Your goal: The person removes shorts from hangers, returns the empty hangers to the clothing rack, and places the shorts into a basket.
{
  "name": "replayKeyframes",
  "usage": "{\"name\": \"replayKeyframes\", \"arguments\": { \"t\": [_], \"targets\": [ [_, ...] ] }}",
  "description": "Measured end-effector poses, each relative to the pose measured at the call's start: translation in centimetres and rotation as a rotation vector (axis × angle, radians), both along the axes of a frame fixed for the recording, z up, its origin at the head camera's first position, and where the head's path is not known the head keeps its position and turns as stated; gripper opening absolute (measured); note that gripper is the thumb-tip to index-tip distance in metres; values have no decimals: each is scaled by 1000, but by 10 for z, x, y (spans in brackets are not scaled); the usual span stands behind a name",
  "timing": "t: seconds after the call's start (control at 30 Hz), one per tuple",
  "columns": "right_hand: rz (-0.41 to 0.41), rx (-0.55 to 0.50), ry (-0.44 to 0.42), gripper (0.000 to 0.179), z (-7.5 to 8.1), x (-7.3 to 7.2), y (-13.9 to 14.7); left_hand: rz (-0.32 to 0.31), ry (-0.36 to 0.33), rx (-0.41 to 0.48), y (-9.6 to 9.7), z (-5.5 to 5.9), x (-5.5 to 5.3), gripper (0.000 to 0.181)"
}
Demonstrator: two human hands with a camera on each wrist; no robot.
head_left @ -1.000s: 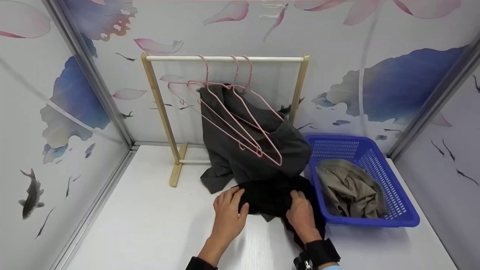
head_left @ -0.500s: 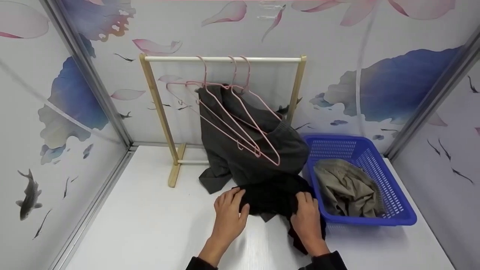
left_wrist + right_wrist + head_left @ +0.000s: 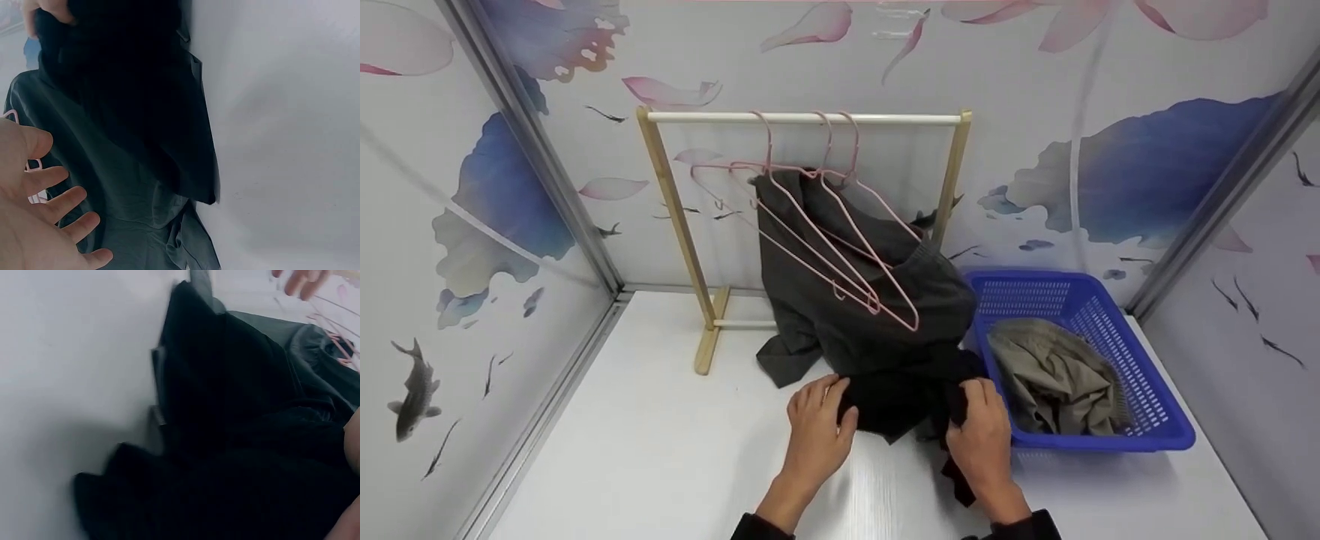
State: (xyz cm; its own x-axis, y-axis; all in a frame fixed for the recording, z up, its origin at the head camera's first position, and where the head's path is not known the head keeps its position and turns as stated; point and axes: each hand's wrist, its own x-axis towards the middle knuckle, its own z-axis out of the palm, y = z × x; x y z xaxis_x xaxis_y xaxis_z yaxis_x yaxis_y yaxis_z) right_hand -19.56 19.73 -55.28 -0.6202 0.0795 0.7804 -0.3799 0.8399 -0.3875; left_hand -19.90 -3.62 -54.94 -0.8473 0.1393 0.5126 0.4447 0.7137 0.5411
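Note:
A black garment (image 3: 885, 405) lies partly bunched on the white tabletop, its kind unclear. My right hand (image 3: 981, 442) grips its right part, and a loose end trails below that hand. My left hand (image 3: 814, 435) is at the garment's left edge; in the left wrist view its fingers (image 3: 70, 199) are spread and loosely bent, with no cloth between them. Behind, a dark grey garment (image 3: 855, 315) droops aslant from the pink hangers (image 3: 851, 217), its lower part reaching the table. In the right wrist view the black garment (image 3: 242, 377) hides most of the right hand's fingers.
A small wooden rack (image 3: 675, 202) with a white rail (image 3: 712, 118) holds several pink hangers. At the right stands a blue perforated basket (image 3: 1155, 382) with a khaki garment (image 3: 1057, 375) inside. Patterned panels (image 3: 1035, 67) close off the back and sides.
My right hand has shifted right and slightly away from me, taking the black cloth along. A pointed corner of the cloth now spreads between the hands. My left hand has stayed nearly still.

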Motion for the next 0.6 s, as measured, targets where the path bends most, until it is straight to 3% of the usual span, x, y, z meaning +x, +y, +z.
{"name": "replayKeyframes", "arguments": {
  "t": [0.23,0.43,0.6],
  "targets": [
    [7,-49,107,32,20,2,7,-2,-20,-2,1,3,0,36],
    [4,-113,107,35,34,4,16,-14,-17,-6,4,7,1,36],
    [16,-162,124,25,47,5,27,-30,-23,-1,6,10,2,37]
  ]
}}
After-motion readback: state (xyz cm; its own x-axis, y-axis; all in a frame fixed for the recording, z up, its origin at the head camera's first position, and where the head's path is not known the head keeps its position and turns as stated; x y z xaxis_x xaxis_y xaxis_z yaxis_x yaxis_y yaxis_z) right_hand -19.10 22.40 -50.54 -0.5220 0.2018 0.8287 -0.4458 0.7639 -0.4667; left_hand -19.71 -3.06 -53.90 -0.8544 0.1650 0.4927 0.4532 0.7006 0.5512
